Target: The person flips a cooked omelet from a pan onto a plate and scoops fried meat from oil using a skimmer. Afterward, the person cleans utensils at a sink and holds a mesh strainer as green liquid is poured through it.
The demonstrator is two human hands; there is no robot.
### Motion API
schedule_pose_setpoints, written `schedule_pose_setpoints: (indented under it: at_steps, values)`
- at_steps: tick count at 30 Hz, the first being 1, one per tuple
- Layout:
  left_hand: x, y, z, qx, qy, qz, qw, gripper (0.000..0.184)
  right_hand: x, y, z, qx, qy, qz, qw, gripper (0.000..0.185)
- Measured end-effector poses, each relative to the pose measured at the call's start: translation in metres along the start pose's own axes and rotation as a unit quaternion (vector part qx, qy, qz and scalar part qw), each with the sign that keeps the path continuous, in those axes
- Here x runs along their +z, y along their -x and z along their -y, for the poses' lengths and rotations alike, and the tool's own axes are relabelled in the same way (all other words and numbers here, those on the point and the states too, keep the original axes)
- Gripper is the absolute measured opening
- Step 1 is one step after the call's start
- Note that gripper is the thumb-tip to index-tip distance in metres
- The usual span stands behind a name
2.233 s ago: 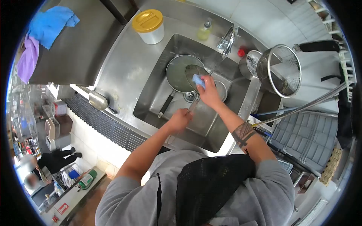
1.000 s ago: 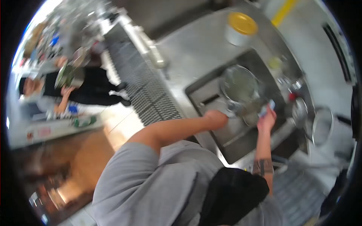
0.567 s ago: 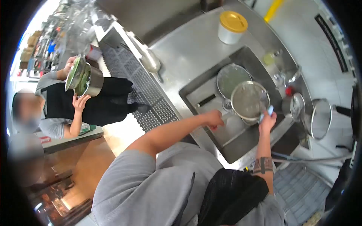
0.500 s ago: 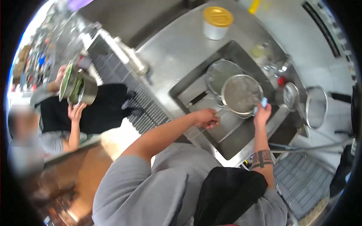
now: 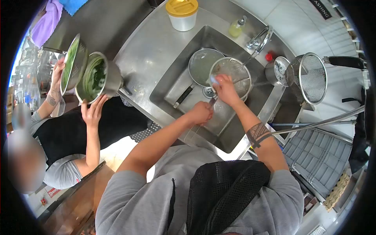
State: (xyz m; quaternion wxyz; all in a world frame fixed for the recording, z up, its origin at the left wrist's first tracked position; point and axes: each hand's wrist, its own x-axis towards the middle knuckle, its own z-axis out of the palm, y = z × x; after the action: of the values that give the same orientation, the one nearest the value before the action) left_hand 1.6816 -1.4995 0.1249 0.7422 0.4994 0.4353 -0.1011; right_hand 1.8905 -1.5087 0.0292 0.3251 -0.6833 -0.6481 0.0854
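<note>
Yellow-lidded tub (image 5: 183, 20) on steel counter (image 5: 147, 51); purple cloth (image 5: 47, 24).

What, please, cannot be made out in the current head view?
In the head view:
Most of the blue pad, covered by the right hand.
Part of the pan, behind the strainer.
Part of the strainer handle, inside the left hand.
The blue cloth's top, cut off by the upper edge.

Black sign (image 5: 321, 8) on wall (image 5: 293, 27): "ASHING", start cut off

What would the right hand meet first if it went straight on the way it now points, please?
The right hand, past the pale blue pad it holds, would probably meet the strainer first, and beyond it the pan; depth is unclear, so contact may already exist.
</note>
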Motion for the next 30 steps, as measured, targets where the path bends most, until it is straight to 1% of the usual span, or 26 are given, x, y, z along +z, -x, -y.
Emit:
schedule_pose_setpoints:
  at_steps: [2,3,4,5,6,7,8,9,10,11,12,13,14,15,16,17,18,19,20,21,22,24,26,27,29,30]
  values:
    - [-0.008,0.012,0.0,-0.015,-0.073,0.017,0.997,0.023,-0.005,0.0,-0.009,-0.045,0.076,0.051,0.995,0.029]
    - [-0.006,0.011,0.003,-0.017,-0.072,0.018,0.997,0.023,-0.006,-0.005,-0.015,-0.044,0.075,0.052,0.995,0.029]
    - [-0.002,0.008,0.006,-0.048,-0.02,0.036,0.998,0.024,-0.013,-0.017,-0.018,0.077,0.083,-0.008,0.994,0.029]
    - [0.0,-0.001,0.015,-0.063,0.004,0.047,0.997,0.025,-0.017,-0.023,-0.021,0.197,0.092,-0.069,0.974,0.03]
    - [0.002,-0.01,0.023,-0.078,0.028,0.057,0.995,0.025,-0.011,-0.024,-0.013,0.23,0.113,-0.082,0.963,0.031]
    - [0.003,-0.027,0.042,0.03,-0.092,0.051,0.994,0.025,-0.004,-0.019,-0.011,0.233,0.114,-0.086,0.962,0.031]
    - [0.004,-0.029,0.045,0.084,-0.151,0.052,0.984,0.024,0.005,-0.012,-0.01,0.108,0.058,-0.049,0.991,0.031]
    - [0.005,-0.031,0.049,0.137,-0.21,0.045,0.967,0.024,0.012,-0.007,-0.013,-0.021,0.001,-0.011,1.0,0.032]
    - [0.004,-0.022,0.044,0.075,-0.18,-0.004,0.981,0.023,0.009,-0.007,-0.022,-0.031,0.051,-0.004,0.998,0.029]
    - [0.004,-0.016,0.04,0.012,-0.15,-0.053,0.987,0.022,-0.004,-0.013,-0.023,-0.028,0.051,-0.007,0.998,0.029]
    - [0.003,-0.014,0.035,0.01,-0.153,-0.05,0.987,0.022,-0.019,-0.018,-0.027,0.074,0.09,-0.034,0.993,0.029]
    - [0.002,-0.013,0.031,0.138,-0.28,0.004,0.95,0.022,-0.027,-0.02,-0.028,0.174,0.128,-0.059,0.975,0.029]
    - [0.0,-0.014,0.026,0.196,-0.342,0.023,0.919,0.022,-0.016,-0.019,-0.02,0.182,0.127,-0.118,0.968,0.026]
    - [-0.002,-0.014,0.022,0.257,-0.398,0.034,0.88,0.023,-0.008,-0.02,-0.01,0.171,0.115,-0.12,0.971,0.026]
    - [0.008,-0.019,0.017,0.171,-0.303,-0.019,0.937,0.019,0.002,-0.014,-0.003,0.13,0.027,-0.063,0.989,0.028]
    - [0.009,-0.019,0.016,0.083,-0.197,-0.07,0.974,0.015,0.011,-0.009,0.0,0.089,-0.059,-0.002,0.994,0.029]
    - [0.002,-0.014,0.016,0.08,-0.195,-0.083,0.974,0.015,0.016,-0.005,-0.011,0.024,-0.021,-0.02,0.999,0.025]
    - [-0.001,-0.009,0.013,0.039,-0.164,-0.053,0.984,0.015,0.01,-0.013,-0.018,0.018,-0.027,-0.018,0.999,0.025]
    - [0.003,-0.005,0.012,-0.001,-0.133,-0.014,0.991,0.015,-0.004,-0.023,-0.026,0.112,0.023,-0.069,0.991,0.025]
    - [0.008,0.0,0.008,-0.004,-0.134,-0.004,0.991,0.015,-0.017,-0.026,-0.033,0.21,0.078,-0.119,0.967,0.026]
    - [0.014,0.003,0.003,0.004,-0.107,-0.004,0.994,0.015,-0.02,-0.027,-0.029,0.226,0.113,-0.066,0.965,0.026]
    - [0.016,-0.008,0.003,0.013,-0.09,0.021,0.996,0.015,-0.002,-0.014,-0.001,0.157,0.018,-0.05,0.986,0.027]
    - [0.001,-0.025,0.015,-0.008,0.067,-0.013,0.998,0.014,-0.003,0.001,0.022,0.139,-0.115,0.066,0.981,0.027]
    - [-0.005,-0.027,0.018,-0.009,0.063,-0.006,0.998,0.014,-0.014,0.007,0.023,0.145,-0.111,0.062,0.981,0.027]
    - [-0.016,-0.017,0.011,-0.062,0.202,-0.06,0.976,0.013,-0.034,0.017,0.012,0.119,-0.027,0.187,0.975,0.026]
    - [-0.022,-0.012,0.009,-0.08,0.236,-0.034,0.968,0.013,-0.028,0.027,-0.015,0.078,0.033,0.085,0.993,0.022]
